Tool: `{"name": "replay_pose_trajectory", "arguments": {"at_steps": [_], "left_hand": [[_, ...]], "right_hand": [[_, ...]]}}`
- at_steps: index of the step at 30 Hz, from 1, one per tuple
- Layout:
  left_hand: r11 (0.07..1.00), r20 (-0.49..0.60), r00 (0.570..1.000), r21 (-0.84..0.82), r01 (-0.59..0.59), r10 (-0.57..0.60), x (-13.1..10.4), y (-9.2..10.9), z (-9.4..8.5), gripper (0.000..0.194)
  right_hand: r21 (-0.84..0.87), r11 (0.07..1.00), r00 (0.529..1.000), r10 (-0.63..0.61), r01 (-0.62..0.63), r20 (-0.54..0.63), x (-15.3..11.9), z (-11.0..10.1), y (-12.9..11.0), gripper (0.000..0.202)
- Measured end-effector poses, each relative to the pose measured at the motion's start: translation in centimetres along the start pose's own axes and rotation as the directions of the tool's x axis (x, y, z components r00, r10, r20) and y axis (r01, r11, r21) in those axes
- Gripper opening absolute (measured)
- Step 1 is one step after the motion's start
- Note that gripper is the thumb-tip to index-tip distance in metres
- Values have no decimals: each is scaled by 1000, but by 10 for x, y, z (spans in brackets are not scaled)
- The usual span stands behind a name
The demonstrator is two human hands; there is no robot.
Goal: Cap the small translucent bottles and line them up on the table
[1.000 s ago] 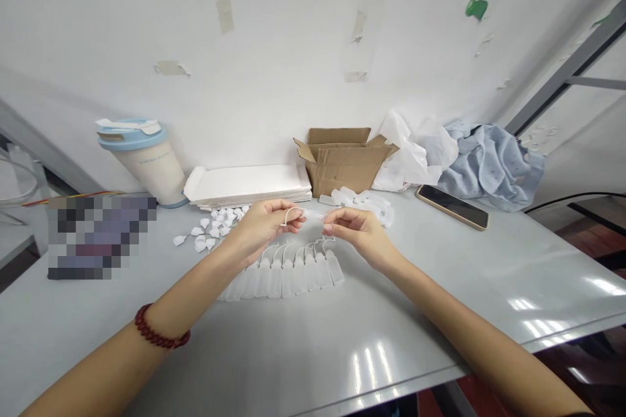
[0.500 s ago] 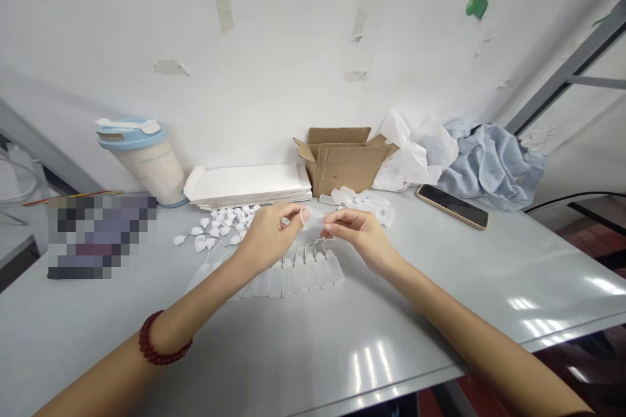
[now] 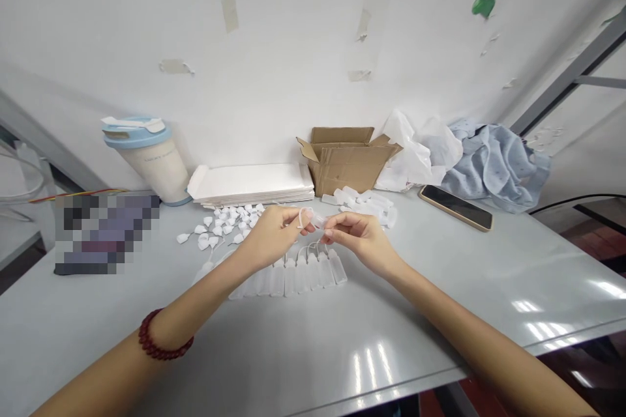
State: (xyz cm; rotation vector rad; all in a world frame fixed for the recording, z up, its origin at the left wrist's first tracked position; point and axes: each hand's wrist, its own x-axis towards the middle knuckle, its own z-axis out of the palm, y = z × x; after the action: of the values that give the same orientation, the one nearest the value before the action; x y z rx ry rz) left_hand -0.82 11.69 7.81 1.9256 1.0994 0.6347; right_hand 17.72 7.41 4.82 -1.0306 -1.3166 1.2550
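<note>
Above the table's middle, a small clear plastic sleeve with a white looped cord is between my two hands. My left hand pinches the cord end between thumb and fingertips. The sleeve's right end is in the closed thumb and fingers of my right hand. Under my hands lies a row of translucent sleeves with cords at their tops; my left forearm covers part of it. Small white tips are scattered left of my left hand. Behind my right hand lies a pile of loose clear sleeves.
Against the wall stand a cup, stacked white envelopes, an open cardboard box, a white plastic bag and a blue cloth. A phone lies at right, a blurred dark item at left.
The view has shifted slightly, so the surroundings appear a little farther right. Both hands keep their pinch; the cord loop and sleeve between them have turned slightly.
</note>
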Motion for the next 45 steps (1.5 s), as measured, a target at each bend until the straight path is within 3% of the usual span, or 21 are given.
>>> {"name": "replay_pose_trajectory", "arguments": {"at_steps": [7, 13, 18, 26, 30, 33, 35, 37, 40, 45], "left_hand": [[1000, 86, 996, 27, -5, 2, -1, 3, -1, 42], [989, 161, 986, 142, 30, -53, -4, 4, 2, 43], [989, 212, 977, 145, -18, -13, -5, 1, 4, 39], [980, 133, 989, 174, -93, 71, -10, 12, 4, 39], [959, 36, 981, 208, -192, 188, -13, 18, 3, 30], [919, -80, 940, 252, -303, 332, -15, 16, 5, 16], [876, -164, 886, 307, -372, 434, -16, 13, 8, 9], [819, -204, 820, 364, -444, 535, -17, 11, 11, 14], [715, -151, 737, 433, -549, 658, -16, 9, 14, 23], [579, -18, 659, 496, -647, 752, -13, 5, 13, 39]], "right_hand": [[-208, 972, 994, -110, 113, 23, -4, 4, 7, 15], [-514, 822, 969, -200, 247, 146, -8, 4, 12, 44], [-583, 714, 921, -280, 388, 270, -9, 3, 12, 42], [-533, 769, 936, -284, 352, 209, -9, 3, 8, 36], [-410, 870, 961, -231, 273, 150, -9, 4, 1, 34], [-208, 969, 986, -111, 136, 127, -9, 4, -4, 34], [-53, 997, 988, -47, 55, 144, -8, 3, -7, 34], [71, 997, 984, 0, -13, 179, -7, 2, -10, 33], [184, 979, 975, 49, -90, 219, -6, 0, -14, 31], [292, 944, 965, 81, -155, 250, -5, -2, -15, 29]]}}
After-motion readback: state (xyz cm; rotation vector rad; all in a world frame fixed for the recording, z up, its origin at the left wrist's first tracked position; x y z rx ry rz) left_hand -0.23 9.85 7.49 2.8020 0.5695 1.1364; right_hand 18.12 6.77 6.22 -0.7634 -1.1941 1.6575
